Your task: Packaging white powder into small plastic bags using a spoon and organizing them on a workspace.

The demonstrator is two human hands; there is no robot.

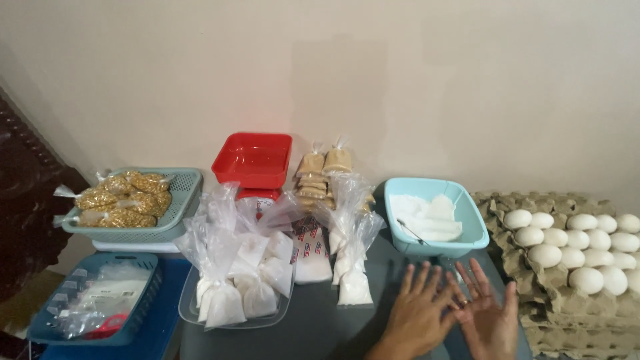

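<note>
Both hands are low at the front of the dark table (320,327), fingers spread and holding nothing. The left hand (417,313) lies palm down, and the right hand (489,317) is turned palm up with its fingers fanned, the two overlapping at the fingertips.

Just beyond them sits a light blue tub (437,217) holding white powder and a small metal scoop (412,231). It is the nearest container to the hands, set near the middle-right of the table. To the right, stacked grey egg trays (533,300) carry white eggs (573,243) and crowd the table's right edge, just beside the right hand.

Left of the tub, tied clear bags of white powder (353,267) stand on the table, and more of them fill a clear shallow tray (200,317). Behind is a red scale with a red pan (253,159), and beside it small bags of brown stuff (323,173) stacked against the wall. Further left, a pale green basket (177,220) holds bags of yellow kernels (123,200). Below it a blue basket (140,313) holds clear bags and something red.

The only open stretch is the dark strip of table between the clear tray and the hands
</note>
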